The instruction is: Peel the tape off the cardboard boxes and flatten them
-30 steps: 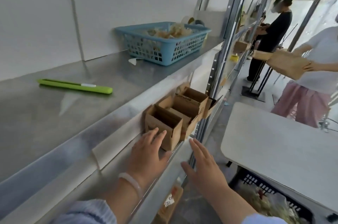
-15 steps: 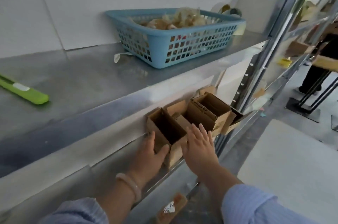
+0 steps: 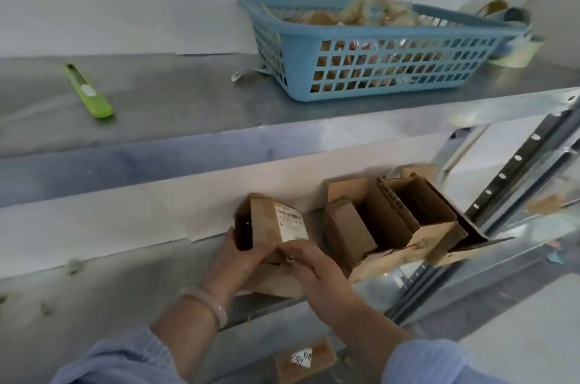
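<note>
Head view, lower shelf (image 3: 94,289), just below frame centre: the cardboard box (image 3: 270,223) is held in both hands. Half a second ago it stood upright, mouth up, with the left hand on its side and the right hand flat against it. Now it lies tipped over, dark mouth facing 9 o'clock, white label (image 3: 290,222) on top.

Left hand (image 3: 238,261): fingers curled round the box's near lower edge, grasping it. A pale bracelet (image 3: 207,305) sits on that wrist. Right hand (image 3: 314,264): fingers clenched on the same near edge, at the label corner. The two hands touch.

At 3 o'clock of the held box: two more open boxes (image 3: 408,211) stand on the same shelf, tilted and touching each other, nothing visible inside.

Upper shelf (image 3: 188,95):
- blue basket (image 3: 376,70) at 1 o'clock, holding crumpled tape scraps (image 3: 373,8) heaped to its rim
- one loose tape scrap (image 3: 248,74) just beside the basket at its 9 o'clock corner
- tape roll (image 3: 518,54) against its 3 o'clock end
- green cutter (image 3: 89,92) at 10 o'clock, well apart from the basket and now wholly in view; earlier only its end showed.
</note>
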Demonstrator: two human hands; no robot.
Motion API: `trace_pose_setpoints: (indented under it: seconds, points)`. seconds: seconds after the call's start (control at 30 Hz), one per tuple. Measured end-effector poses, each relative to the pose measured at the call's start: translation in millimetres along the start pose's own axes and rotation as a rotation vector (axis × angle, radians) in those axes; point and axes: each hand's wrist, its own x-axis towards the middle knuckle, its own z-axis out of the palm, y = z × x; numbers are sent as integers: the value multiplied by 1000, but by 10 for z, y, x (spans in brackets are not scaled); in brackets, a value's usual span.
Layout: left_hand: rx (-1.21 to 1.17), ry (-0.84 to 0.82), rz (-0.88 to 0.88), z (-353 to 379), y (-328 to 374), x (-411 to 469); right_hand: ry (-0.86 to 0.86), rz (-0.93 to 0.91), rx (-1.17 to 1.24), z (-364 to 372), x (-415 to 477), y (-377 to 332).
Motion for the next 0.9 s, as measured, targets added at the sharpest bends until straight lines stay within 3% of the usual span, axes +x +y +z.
trace_pose_setpoints:
  seconds: [0.07, 0.17, 0.3, 0.43, 0.53, 0.67, 0.77, 0.9]
  points:
    - [-32, -14, -17, -48, -61, -37, 62, 53, 42, 8, 61, 95]
    - [-19, -14, 27, -92, -148, -131, 171, 155, -93, -16, 153, 254]
    - [-105, -34, 47, -185, -364, -246, 8, 287, 145, 25, 145, 279]
    - [-139, -41, 51, -373, -490, -369, 97, 143, 172, 104, 161, 201]
    - [-183, 20, 22, -558, -556, -446, 112, -62, -32, 203, 220, 40]
    - [-239, 379, 113, -812, -522, -562, 93, -384, -423, 384, 333, -91]
    - [2, 579, 178, -1105, -496, -611, 74, -613, -644, 569, 406, -140]
    - [323, 471, 252, -1365, -462, -666, 30, -727, -690, 869, 512, -186]
